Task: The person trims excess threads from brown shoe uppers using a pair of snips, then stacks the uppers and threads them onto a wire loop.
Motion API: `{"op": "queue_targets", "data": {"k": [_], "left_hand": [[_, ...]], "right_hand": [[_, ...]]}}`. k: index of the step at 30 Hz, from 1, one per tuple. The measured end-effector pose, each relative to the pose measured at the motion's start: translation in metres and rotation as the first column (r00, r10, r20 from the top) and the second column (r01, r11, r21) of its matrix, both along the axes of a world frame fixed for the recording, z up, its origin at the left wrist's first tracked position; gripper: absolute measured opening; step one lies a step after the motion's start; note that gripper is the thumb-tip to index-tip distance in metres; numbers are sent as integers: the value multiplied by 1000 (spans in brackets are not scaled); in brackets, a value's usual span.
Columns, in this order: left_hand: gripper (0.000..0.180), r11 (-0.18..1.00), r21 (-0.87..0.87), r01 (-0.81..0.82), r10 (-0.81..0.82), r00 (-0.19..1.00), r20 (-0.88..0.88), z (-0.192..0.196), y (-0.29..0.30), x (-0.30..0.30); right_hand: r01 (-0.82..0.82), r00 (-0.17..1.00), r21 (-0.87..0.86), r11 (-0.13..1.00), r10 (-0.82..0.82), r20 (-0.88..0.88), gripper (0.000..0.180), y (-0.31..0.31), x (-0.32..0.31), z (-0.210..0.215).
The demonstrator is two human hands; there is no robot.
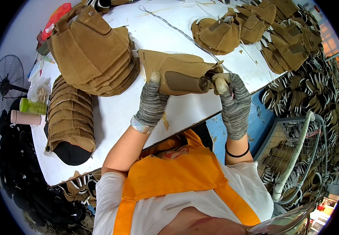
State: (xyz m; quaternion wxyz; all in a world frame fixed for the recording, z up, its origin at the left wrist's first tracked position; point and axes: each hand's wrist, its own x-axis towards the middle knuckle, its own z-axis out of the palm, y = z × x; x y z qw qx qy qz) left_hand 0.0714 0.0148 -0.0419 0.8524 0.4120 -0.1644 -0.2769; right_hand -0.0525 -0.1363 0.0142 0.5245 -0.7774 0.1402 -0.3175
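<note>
A brown suede boot upper [183, 78] with a darker side panel lies on its side between my two gloved hands, just over the white table. My left hand [153, 100], in a grey striped knit glove, grips its lower left edge with the thumb on top. My right hand [234, 103], in a matching glove, pinches the upper's gathered right end between thumb and fingers. Just left of the piece stands a stack of similar brown uppers [91, 51]. A row of nested brown pieces [71, 117] with a black end lies nearer me on the left.
More brown uppers [216, 35] lie along the far right of the white table [118, 133]. A looped wire [173, 27] crosses the tabletop. At the left edge are a pink cup [26, 117], a green container [32, 105] and a fan [7, 84]. A wire cart [291, 152] stands right.
</note>
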Motion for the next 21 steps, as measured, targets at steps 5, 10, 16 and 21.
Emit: {"op": "queue_targets", "data": {"k": [5, 10, 16, 21], "left_hand": [[71, 978, -195, 70, -102, 982, -160, -6, -3, 2], [80, 972, -221, 83, -146, 947, -287, -5, -4, 1], [73, 887, -407, 218, -343, 902, -264, -18, -3, 9], [70, 829, -539, 150, -388, 849, -360, -12, -7, 7]], "right_hand": [[-90, 991, 143, 986, 74, 115, 24, 0, -1, -5], [-121, 971, 60, 991, 105, 216, 23, 3, -6, -12], [-119, 952, 210, 970, 51, 303, 29, 14, -1, -4], [30, 930, 253, 967, -120, 347, 28, 4, 6, -14]]}}
